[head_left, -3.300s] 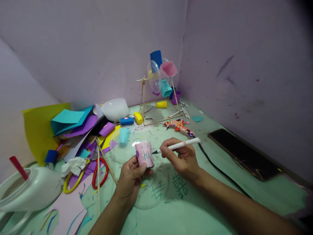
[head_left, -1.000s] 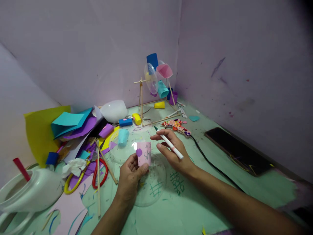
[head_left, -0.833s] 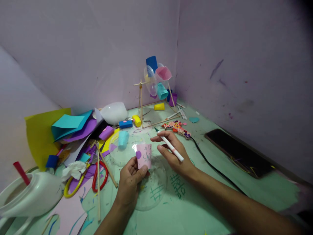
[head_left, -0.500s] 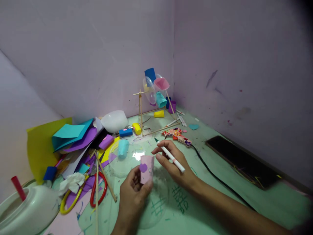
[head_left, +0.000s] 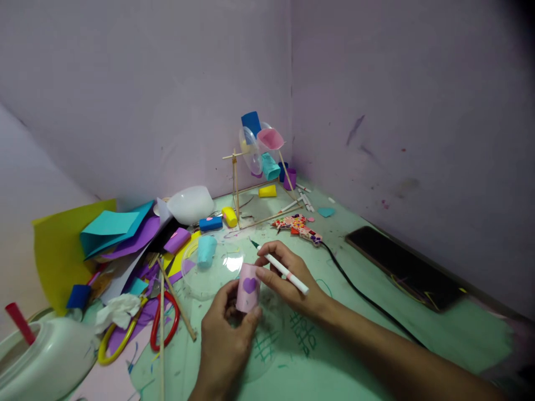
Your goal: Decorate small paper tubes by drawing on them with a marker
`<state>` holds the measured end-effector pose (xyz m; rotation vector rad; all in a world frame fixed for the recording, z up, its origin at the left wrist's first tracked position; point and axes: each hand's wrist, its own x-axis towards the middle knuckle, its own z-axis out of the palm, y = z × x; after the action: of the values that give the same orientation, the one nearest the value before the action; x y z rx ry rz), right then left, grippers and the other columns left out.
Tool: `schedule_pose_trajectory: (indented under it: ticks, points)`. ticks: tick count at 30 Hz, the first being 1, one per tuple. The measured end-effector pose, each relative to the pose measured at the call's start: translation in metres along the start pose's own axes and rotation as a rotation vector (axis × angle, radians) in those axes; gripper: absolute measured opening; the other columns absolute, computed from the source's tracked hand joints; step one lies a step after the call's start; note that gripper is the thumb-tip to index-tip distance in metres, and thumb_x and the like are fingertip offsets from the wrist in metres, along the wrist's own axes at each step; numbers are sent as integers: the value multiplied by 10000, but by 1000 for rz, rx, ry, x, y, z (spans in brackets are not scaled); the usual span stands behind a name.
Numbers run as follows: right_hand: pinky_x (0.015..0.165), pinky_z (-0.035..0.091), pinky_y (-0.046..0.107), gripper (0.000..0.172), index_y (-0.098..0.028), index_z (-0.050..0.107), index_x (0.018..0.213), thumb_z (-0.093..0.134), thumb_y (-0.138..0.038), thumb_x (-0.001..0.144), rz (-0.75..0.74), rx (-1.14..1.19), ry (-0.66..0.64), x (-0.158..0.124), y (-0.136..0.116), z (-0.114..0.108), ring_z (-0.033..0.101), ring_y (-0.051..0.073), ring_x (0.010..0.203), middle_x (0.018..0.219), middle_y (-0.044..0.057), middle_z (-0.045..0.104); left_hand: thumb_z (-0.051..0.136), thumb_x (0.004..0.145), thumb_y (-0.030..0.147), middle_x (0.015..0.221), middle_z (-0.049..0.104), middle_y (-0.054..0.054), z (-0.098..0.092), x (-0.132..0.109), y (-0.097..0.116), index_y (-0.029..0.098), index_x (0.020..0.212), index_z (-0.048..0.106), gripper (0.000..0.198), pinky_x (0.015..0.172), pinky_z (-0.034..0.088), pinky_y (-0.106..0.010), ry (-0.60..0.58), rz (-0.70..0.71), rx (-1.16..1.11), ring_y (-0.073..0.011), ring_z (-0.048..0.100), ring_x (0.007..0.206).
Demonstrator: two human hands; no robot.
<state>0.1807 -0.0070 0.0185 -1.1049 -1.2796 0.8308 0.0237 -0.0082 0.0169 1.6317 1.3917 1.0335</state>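
Between the fingers and thumb of my left hand (head_left: 229, 328) is a small pink paper cup (head_left: 246, 303), with a purple heart (head_left: 249, 285) on its side facing me. My right hand (head_left: 292, 275) grips a white marker (head_left: 288, 273) with a green tip that points up and left, away from the cup. The right thumb reaches the cup's upper right edge. Under my hands lies a clear plastic disc, partly hidden, and another clear disc (head_left: 192, 284) carries a light blue paper cup (head_left: 206, 252).
A stick frame (head_left: 236, 189) holding a wheel of paper cups stands in the corner. On the right are a patterned glue gun (head_left: 298, 228), its black cord (head_left: 355, 284) and a phone (head_left: 397, 264). Scissors (head_left: 178, 320), coloured sheets (head_left: 71, 256) and a white pot (head_left: 62, 351) crowd the left.
The pink cup has been turned in my left hand, so its heart moved from the left side to the front. My right thumb has come onto the cup. The view shifted slightly.
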Motion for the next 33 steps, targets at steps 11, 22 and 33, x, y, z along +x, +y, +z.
schedule_pose_trajectory:
  ticks: [11, 22, 33]
  points:
    - [571, 387, 229, 224, -207, 481, 904, 626, -270, 746, 12, 240, -74, 7, -7, -6, 489, 115, 651, 767, -24, 499, 720, 654, 362, 1074, 648, -92, -7, 2, 2, 188, 1083, 628, 472, 824, 490, -375, 23, 17, -266, -271, 605, 969]
    - [686, 448, 284, 196, -222, 480, 899, 621, -249, 765, -62, 234, -164, 8, -7, -7, 550, 157, 791, 854, 11, 556, 809, 593, 272, 678, 661, -60, -12, 11, 10, 91, 831, 742, 306, 507, 485, -257, -402, -487, -1009, -169, 600, 587]
    - [821, 497, 379, 312, -233, 440, 965, 655, -256, 739, 86, 313, -3, 8, -4, -4, 641, 192, 936, 1059, 84, 661, 784, 645, 260, 790, 675, -51, -8, 12, 4, 135, 932, 720, 319, 559, 487, -246, -275, -444, -929, -133, 567, 628]
